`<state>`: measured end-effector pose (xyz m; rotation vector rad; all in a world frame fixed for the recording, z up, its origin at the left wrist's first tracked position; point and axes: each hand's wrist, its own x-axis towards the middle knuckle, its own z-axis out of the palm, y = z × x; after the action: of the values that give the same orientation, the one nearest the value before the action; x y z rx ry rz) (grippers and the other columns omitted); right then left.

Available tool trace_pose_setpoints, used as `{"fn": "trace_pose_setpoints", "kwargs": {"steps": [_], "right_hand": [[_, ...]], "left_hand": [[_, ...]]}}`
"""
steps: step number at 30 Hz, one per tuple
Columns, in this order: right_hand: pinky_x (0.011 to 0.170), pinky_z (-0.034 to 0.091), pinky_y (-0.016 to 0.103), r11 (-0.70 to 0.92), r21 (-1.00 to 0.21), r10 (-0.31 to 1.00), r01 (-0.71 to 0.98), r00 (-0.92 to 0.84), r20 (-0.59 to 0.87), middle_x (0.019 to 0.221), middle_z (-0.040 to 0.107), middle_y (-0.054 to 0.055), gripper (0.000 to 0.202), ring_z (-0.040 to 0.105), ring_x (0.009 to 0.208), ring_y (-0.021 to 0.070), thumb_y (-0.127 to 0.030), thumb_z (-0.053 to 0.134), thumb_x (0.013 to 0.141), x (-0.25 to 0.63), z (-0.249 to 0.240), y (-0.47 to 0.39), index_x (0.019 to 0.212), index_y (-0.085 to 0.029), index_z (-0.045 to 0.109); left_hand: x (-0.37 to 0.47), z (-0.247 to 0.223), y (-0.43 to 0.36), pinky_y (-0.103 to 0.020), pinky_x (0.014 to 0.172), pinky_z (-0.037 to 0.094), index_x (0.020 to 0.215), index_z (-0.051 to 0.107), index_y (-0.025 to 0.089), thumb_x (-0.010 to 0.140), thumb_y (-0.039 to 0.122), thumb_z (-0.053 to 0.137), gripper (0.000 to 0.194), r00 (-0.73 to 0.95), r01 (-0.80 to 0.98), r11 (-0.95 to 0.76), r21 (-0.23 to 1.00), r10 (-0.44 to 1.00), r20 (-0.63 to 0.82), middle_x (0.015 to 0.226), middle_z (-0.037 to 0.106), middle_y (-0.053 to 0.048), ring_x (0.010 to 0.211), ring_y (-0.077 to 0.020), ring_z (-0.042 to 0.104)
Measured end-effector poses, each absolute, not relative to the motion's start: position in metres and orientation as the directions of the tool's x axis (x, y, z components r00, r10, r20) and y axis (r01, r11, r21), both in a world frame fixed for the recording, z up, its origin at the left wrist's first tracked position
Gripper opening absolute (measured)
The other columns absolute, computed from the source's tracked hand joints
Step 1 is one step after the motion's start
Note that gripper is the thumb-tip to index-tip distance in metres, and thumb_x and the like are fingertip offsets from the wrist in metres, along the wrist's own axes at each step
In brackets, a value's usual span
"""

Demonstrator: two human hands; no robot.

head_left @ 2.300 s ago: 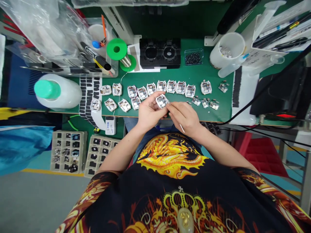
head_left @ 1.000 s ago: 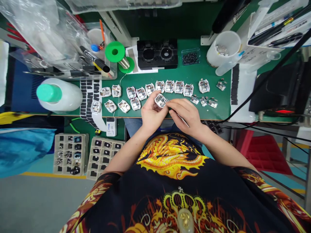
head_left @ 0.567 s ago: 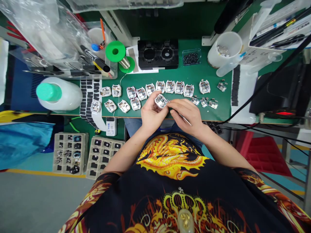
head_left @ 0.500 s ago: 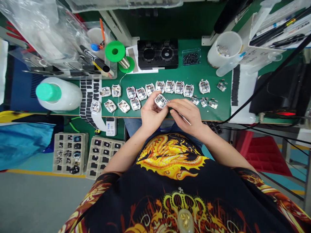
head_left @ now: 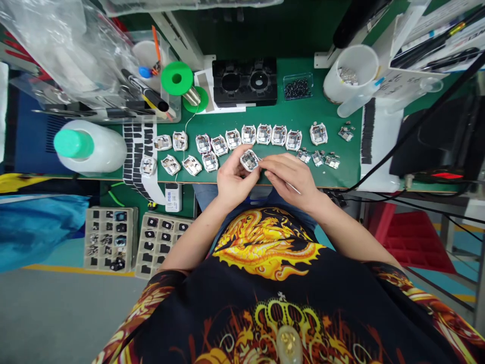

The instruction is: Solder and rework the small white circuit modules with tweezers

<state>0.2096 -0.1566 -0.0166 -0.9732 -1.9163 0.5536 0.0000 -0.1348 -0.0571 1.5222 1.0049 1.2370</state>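
Note:
Between the fingers of my left hand (head_left: 235,182) is a white watch case (head_left: 249,160) with its electronics facing up. My right hand (head_left: 290,179) grips a thin metal tool (head_left: 294,189), its tip at the right edge of the case. Several similar white cases (head_left: 264,134) form a row just beyond my hands, and more cases (head_left: 191,165) lie to the left. Small circuit boards (head_left: 317,158) rest on the green table (head_left: 242,115) to the right of my right hand.
A black fixture (head_left: 245,82), a tray of tiny black parts (head_left: 298,87) and a green wire spool (head_left: 176,78) stand at the back. A white bottle (head_left: 102,148) is at left, a white cup (head_left: 351,76) at right. Black cables (head_left: 409,135) cross the right side.
The whole view has shifted slightly. Both hands remain together around the white watch case, with the tool still at its edge and turned slightly within my right hand.

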Motion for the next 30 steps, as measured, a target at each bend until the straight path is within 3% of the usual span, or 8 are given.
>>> {"fn": "trace_pose_setpoints", "kwargs": {"steps": [6,13,16,19,21,23,27,30], "right_hand": [[0.102,0.067,0.044,0.635,-0.646,0.772,0.424,-0.312,0.554,0.131,0.086,0.008,0.034,0.082,0.118,0.0229,-0.023,0.061,0.114,0.209,-0.025,-0.155,0.147,-0.028,0.069],[0.098,0.064,0.048,0.613,-0.412,0.763,0.674,-0.372,0.529,0.141,0.082,0.014,0.038,0.078,0.119,0.0287,-0.022,0.058,0.115,0.202,-0.023,-0.165,0.153,-0.022,0.064],[0.093,0.063,0.046,0.594,-0.316,0.758,0.74,-0.383,0.528,0.139,0.082,0.015,0.037,0.077,0.116,0.0292,-0.02,0.058,0.115,0.197,-0.015,-0.171,0.151,-0.018,0.063],[0.092,0.062,0.046,0.566,-0.257,0.767,0.783,-0.386,0.512,0.136,0.082,0.017,0.035,0.075,0.114,0.0297,-0.018,0.058,0.114,0.19,-0.007,-0.176,0.148,-0.014,0.065],[0.093,0.062,0.047,0.539,-0.269,0.792,0.798,-0.371,0.485,0.136,0.082,0.017,0.036,0.075,0.115,0.03,-0.018,0.057,0.115,0.187,-0.003,-0.178,0.149,-0.015,0.065],[0.094,0.062,0.048,0.529,-0.306,0.809,0.791,-0.361,0.464,0.138,0.081,0.018,0.037,0.075,0.117,0.031,-0.019,0.055,0.115,0.186,-0.002,-0.179,0.151,-0.015,0.064],[0.098,0.064,0.047,0.556,-0.46,0.806,0.693,-0.313,0.503,0.135,0.081,0.016,0.034,0.076,0.117,0.029,-0.02,0.057,0.115,0.192,-0.002,-0.176,0.147,-0.017,0.066],[0.099,0.064,0.044,0.557,-0.608,0.817,0.566,-0.24,0.525,0.129,0.081,0.01,0.033,0.076,0.114,0.0249,-0.024,0.058,0.115,0.197,-0.002,-0.173,0.147,-0.024,0.068]], "left_hand": [[0.001,-0.057,-0.135,-0.015,0.054,0.052,0.151,0.067,0.032,0.098,0.022,0.077,0.055,0.176,0.144,-0.306,0.941,0.944,0.28,0.093,0.062,0.003,0.062,-0.0059,0.055],[0.012,-0.048,-0.14,-0.024,0.063,0.059,0.149,0.068,0.027,0.097,0.023,0.077,0.052,0.062,0.423,-0.314,0.85,0.946,0.319,0.09,0.067,0.004,0.065,-0.0101,0.059],[0.014,-0.042,-0.142,-0.03,0.076,0.067,0.152,0.065,0.024,0.097,0.022,0.076,0.056,0.096,0.529,-0.354,0.771,0.928,0.36,0.104,0.077,0.0,0.074,-0.0136,0.069],[0.013,-0.037,-0.144,-0.037,0.096,0.07,0.155,0.062,0.02,0.099,0.019,0.072,0.057,0.143,0.587,-0.419,0.693,0.896,0.42,0.131,0.08,-0.009,0.104,-0.0218,0.08],[0.012,-0.036,-0.144,-0.039,0.103,0.069,0.156,0.062,0.019,0.1,0.018,0.069,0.056,0.162,0.588,-0.454,0.67,0.877,0.452,0.138,0.08,-0.011,0.117,-0.0252,0.081],[0.012,-0.038,-0.143,-0.038,0.1,0.069,0.155,0.062,0.019,0.099,0.019,0.071,0.057,0.153,0.569,-0.447,0.69,0.882,0.446,0.132,0.081,-0.01,0.112,-0.0241,0.081],[0.015,-0.044,-0.139,-0.024,0.066,0.061,0.149,0.066,0.026,0.096,0.024,0.078,0.054,0.053,0.382,-0.297,0.875,0.952,0.3,0.103,0.076,0.001,0.073,-0.0115,0.069],[0.016,-0.046,-0.136,-0.019,0.058,0.055,0.144,0.067,0.028,0.094,0.027,0.083,0.053,0.008,0.133,-0.164,0.977,0.986,0.165,0.097,0.073,0.003,0.07,-0.009,0.068]]}}
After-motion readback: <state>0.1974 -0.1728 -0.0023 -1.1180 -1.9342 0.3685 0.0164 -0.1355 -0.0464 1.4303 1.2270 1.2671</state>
